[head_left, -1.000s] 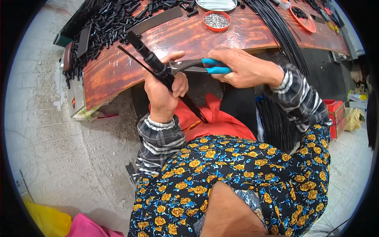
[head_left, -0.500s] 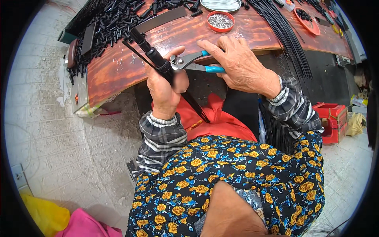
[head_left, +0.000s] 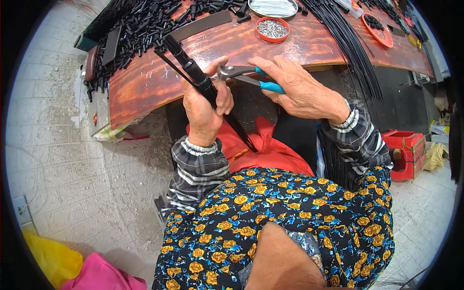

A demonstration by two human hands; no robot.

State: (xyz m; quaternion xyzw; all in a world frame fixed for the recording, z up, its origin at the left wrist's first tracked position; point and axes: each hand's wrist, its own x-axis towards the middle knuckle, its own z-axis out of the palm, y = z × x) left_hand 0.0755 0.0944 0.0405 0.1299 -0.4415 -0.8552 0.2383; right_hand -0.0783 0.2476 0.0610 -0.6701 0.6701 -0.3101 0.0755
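Observation:
My left hand (head_left: 200, 110) is wrapped round a bundle of thin black rods with a ringed black collar (head_left: 194, 72), which looks like a folded umbrella frame. The bundle slants from above the table's front edge down to the red cloth on my lap. In my right hand (head_left: 304, 89) is a pair of pincer-type pliers (head_left: 237, 73) with blue grips. Their metal head is beside my left thumb and fingers, just right of the collar. Whether the jaws bite on anything is too small to tell.
The brown wooden table (head_left: 145, 94) bears a heap of black tubular parts (head_left: 154, 29) and a red dish of small metal pieces (head_left: 272, 30). Long black rods (head_left: 338, 43) hang over its front edge. A red stool (head_left: 405, 153) stands on the floor at the right.
My right hand has moved slightly right and down with the pliers, whose head has turned and drawn a little off the collar. My left hand keeps its hold on the bundle.

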